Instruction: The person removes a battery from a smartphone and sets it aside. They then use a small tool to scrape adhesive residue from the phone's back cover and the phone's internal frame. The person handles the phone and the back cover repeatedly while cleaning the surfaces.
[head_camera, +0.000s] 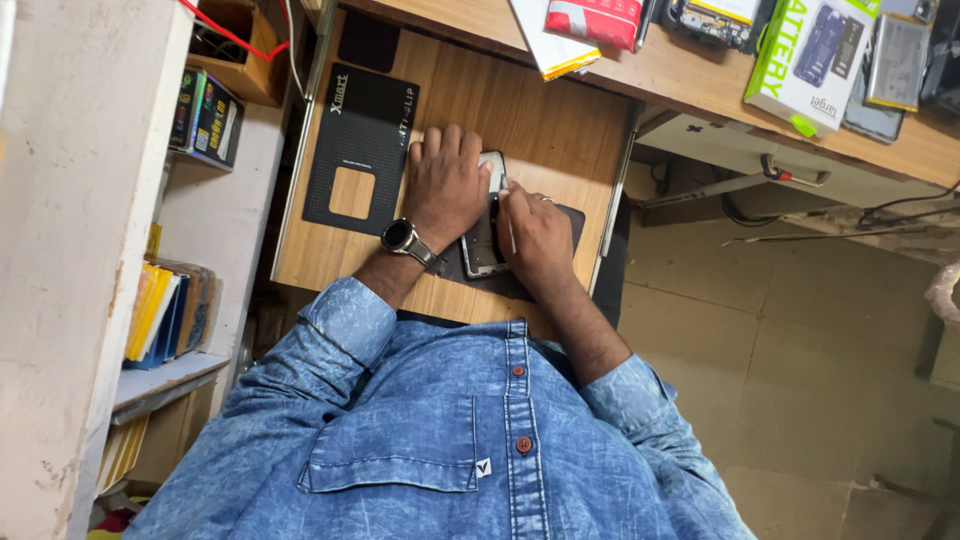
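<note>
A: The opened grey smartphone (483, 240) is pinned flat on the dark mat (572, 222) by the left hand (445, 185), palm down.

B: A thin metal tool (509, 222) is pinched closed in the right hand (535, 232). Slippage likely; internals could be gouged.

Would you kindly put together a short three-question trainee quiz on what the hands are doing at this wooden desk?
1. True or false: the left hand lies flat on the opened phone.
2. Which hand holds the thin tool?
A. left
B. right
C. neither
3. Fill in: the black mat with a square cut-out lies to the ____ of the left hand.

Key:
1. True
2. B, the right hand
3. Left
</note>
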